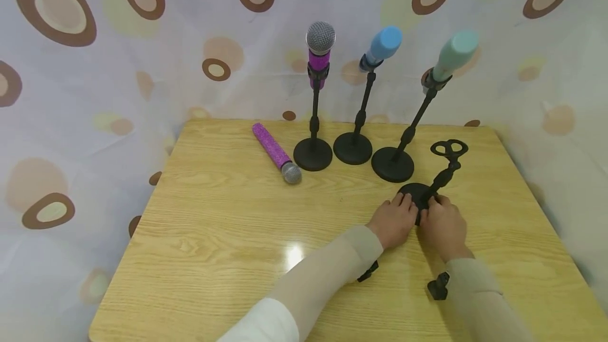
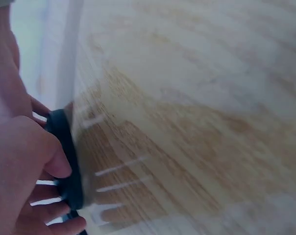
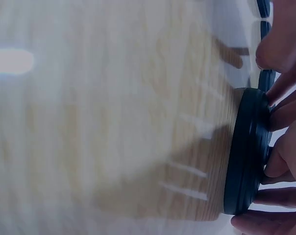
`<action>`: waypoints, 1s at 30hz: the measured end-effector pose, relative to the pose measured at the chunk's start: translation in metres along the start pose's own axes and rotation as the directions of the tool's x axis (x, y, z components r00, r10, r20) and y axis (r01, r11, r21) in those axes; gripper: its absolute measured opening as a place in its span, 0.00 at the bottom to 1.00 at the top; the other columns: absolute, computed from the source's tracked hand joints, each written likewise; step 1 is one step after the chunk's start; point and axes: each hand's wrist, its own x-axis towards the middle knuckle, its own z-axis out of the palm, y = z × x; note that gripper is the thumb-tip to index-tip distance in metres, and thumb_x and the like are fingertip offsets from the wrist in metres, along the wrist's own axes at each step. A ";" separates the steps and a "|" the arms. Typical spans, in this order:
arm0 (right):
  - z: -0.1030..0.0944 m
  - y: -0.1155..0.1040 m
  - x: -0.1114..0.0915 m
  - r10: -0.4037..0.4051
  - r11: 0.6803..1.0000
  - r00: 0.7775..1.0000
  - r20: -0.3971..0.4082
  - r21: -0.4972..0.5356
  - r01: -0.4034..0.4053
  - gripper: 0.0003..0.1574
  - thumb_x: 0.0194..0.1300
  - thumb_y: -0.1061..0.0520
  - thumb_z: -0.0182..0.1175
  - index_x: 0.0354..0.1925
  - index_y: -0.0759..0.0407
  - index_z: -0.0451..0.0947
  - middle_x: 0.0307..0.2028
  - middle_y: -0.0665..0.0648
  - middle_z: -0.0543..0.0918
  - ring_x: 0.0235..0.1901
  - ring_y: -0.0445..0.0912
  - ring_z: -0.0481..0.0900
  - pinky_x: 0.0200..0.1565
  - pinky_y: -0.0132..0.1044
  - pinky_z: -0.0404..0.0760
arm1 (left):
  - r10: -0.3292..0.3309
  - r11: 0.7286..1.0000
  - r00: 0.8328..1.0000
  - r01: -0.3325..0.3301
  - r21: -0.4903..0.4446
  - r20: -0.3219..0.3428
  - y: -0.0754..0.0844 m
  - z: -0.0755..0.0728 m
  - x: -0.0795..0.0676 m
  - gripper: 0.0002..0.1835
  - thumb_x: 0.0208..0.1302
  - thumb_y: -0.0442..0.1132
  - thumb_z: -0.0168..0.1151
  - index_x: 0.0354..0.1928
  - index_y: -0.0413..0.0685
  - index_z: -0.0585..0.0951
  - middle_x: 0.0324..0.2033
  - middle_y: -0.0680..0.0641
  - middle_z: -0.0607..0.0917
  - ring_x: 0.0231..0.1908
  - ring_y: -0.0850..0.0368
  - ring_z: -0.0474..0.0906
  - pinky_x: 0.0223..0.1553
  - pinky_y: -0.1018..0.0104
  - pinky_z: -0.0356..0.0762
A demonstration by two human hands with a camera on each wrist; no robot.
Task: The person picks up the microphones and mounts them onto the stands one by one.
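Observation:
An unloaded black microphone stand (image 1: 443, 178), topped by a double-ring clip (image 1: 449, 148), stands at the table's right side. My left hand (image 1: 392, 222) grips its round base (image 1: 412, 191) from the left, the thumb at the near rim in the left wrist view. From the right, my right hand (image 1: 445, 226) holds the same base, whose edge (image 3: 246, 152) shows dark in the right wrist view. Behind it, a stand carries a mint-green microphone (image 1: 455, 55); another has a blue microphone (image 1: 381, 47). A third bears a purple microphone with silver mesh head (image 1: 320, 46).
A glittery purple microphone (image 1: 273, 148) lies on the wooden table (image 1: 214, 215), left of the row of stands. A patterned cloth (image 1: 157, 57) hangs behind the table. Black wrist mounts (image 1: 438, 286) sit under both sleeves.

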 end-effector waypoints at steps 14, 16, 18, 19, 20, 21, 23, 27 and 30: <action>0.005 -0.054 -0.020 -0.127 0.989 0.992 0.011 -0.071 0.127 0.23 0.62 0.54 0.51 0.44 0.75 0.74 0.45 0.74 0.73 0.37 0.66 0.75 0.30 0.58 0.77 | -0.088 0.996 0.986 0.083 -0.041 -0.143 -0.024 0.005 -0.047 0.17 0.64 0.48 0.47 0.50 0.49 0.74 0.40 0.51 0.76 0.38 0.58 0.74 0.30 0.68 0.77; 0.006 -0.064 -0.025 -0.152 0.985 0.988 0.017 -0.076 0.152 0.24 0.62 0.54 0.52 0.45 0.74 0.74 0.45 0.74 0.74 0.37 0.65 0.75 0.30 0.57 0.77 | -0.118 0.993 0.977 0.114 -0.030 -0.176 -0.026 0.006 -0.057 0.19 0.64 0.47 0.47 0.53 0.48 0.74 0.41 0.51 0.76 0.37 0.59 0.75 0.30 0.68 0.77; 0.007 -0.073 -0.029 -0.171 0.982 0.985 0.010 -0.081 0.171 0.24 0.61 0.53 0.52 0.45 0.74 0.73 0.45 0.73 0.74 0.36 0.64 0.76 0.30 0.56 0.78 | -0.141 0.990 0.968 0.142 -0.010 -0.207 -0.027 0.008 -0.068 0.19 0.65 0.47 0.46 0.54 0.48 0.75 0.41 0.50 0.77 0.37 0.59 0.75 0.29 0.68 0.78; 0.008 -0.077 -0.031 -0.180 0.980 0.984 0.000 -0.089 0.180 0.24 0.61 0.53 0.53 0.45 0.73 0.74 0.44 0.72 0.74 0.36 0.63 0.76 0.29 0.55 0.78 | -0.149 0.988 0.963 0.152 -0.003 -0.223 -0.028 0.009 -0.073 0.19 0.66 0.47 0.45 0.53 0.49 0.75 0.40 0.50 0.77 0.37 0.59 0.75 0.28 0.68 0.77; 0.009 -0.081 -0.033 -0.187 0.978 0.982 -0.014 -0.093 0.185 0.23 0.60 0.54 0.54 0.45 0.73 0.74 0.43 0.72 0.75 0.35 0.63 0.76 0.28 0.55 0.78 | -0.158 0.987 0.958 0.162 -0.004 -0.238 -0.029 0.010 -0.077 0.19 0.66 0.48 0.45 0.53 0.49 0.76 0.40 0.50 0.77 0.36 0.59 0.75 0.27 0.68 0.77; 0.010 -0.085 -0.035 -0.191 0.977 0.981 -0.025 -0.097 0.188 0.23 0.59 0.54 0.55 0.44 0.73 0.74 0.43 0.71 0.75 0.34 0.63 0.76 0.28 0.55 0.78 | -0.166 0.985 0.955 0.171 -0.004 -0.246 -0.030 0.012 -0.082 0.19 0.67 0.47 0.44 0.53 0.49 0.76 0.40 0.50 0.76 0.36 0.58 0.74 0.26 0.68 0.77; 0.012 -0.094 -0.038 -0.208 0.973 0.976 -0.055 -0.109 0.202 0.23 0.58 0.54 0.57 0.44 0.73 0.74 0.41 0.70 0.75 0.34 0.62 0.76 0.28 0.54 0.78 | -0.185 0.982 0.950 0.187 -0.015 -0.252 -0.033 0.014 -0.091 0.19 0.67 0.48 0.43 0.53 0.49 0.76 0.41 0.50 0.75 0.38 0.58 0.74 0.25 0.68 0.77; 0.018 -0.113 -0.044 -0.289 0.954 0.950 -0.118 -0.119 0.276 0.24 0.58 0.51 0.57 0.43 0.72 0.75 0.39 0.69 0.76 0.32 0.60 0.77 0.26 0.50 0.79 | -0.251 0.968 0.945 0.242 -0.065 -0.212 -0.043 0.017 -0.115 0.19 0.65 0.48 0.47 0.54 0.51 0.75 0.44 0.49 0.74 0.44 0.56 0.73 0.25 0.65 0.77; 0.020 -0.124 -0.045 -0.356 0.933 0.923 -0.150 -0.110 0.342 0.28 0.58 0.46 0.57 0.43 0.71 0.76 0.38 0.69 0.76 0.32 0.59 0.76 0.24 0.48 0.79 | -0.291 0.957 0.938 0.281 -0.078 -0.190 -0.051 0.017 -0.132 0.20 0.62 0.47 0.52 0.56 0.52 0.74 0.47 0.49 0.75 0.49 0.56 0.73 0.25 0.63 0.78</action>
